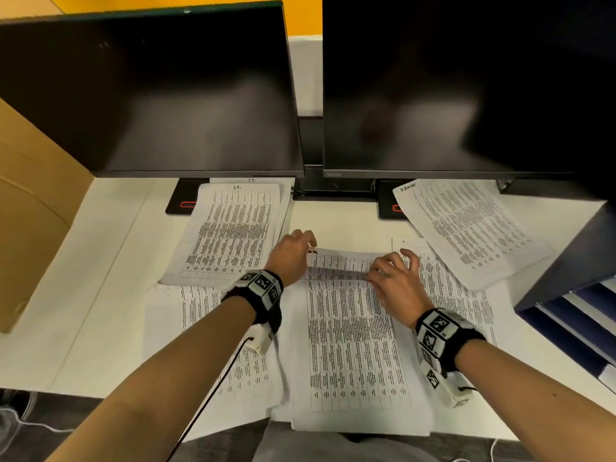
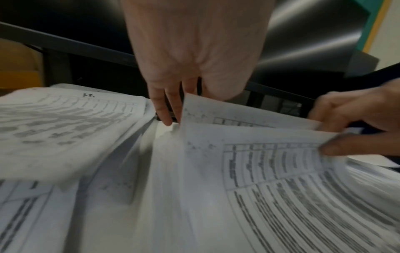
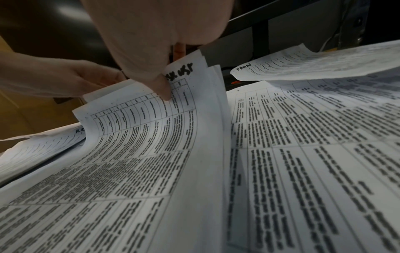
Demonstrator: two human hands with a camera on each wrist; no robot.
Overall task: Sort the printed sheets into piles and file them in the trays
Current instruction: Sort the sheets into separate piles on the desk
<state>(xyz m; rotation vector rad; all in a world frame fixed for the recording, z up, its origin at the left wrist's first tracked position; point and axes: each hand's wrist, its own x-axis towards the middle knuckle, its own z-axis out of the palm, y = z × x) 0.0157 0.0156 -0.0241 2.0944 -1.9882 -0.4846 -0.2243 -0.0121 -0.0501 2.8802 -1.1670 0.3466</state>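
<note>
Bare forearms, no sleeves. On each wrist a black band (image 1: 266,303) carrying white blocks printed with black square-patterned markers (image 1: 436,326). White camera unit (image 1: 261,340) under the left wrist, thin black cable (image 1: 213,391) trailing back along the forearm.

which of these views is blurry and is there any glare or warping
Head view: mostly sharp, soft grey reflections on the two dark monitors, straight edges bowed by the wide lens. Left wrist view: the blurriest, print on the sheets smeared, the left hand soft. Right wrist view: print near the right hand readable as lines, blurring toward the lower edge, table rows strongly curved.
</note>
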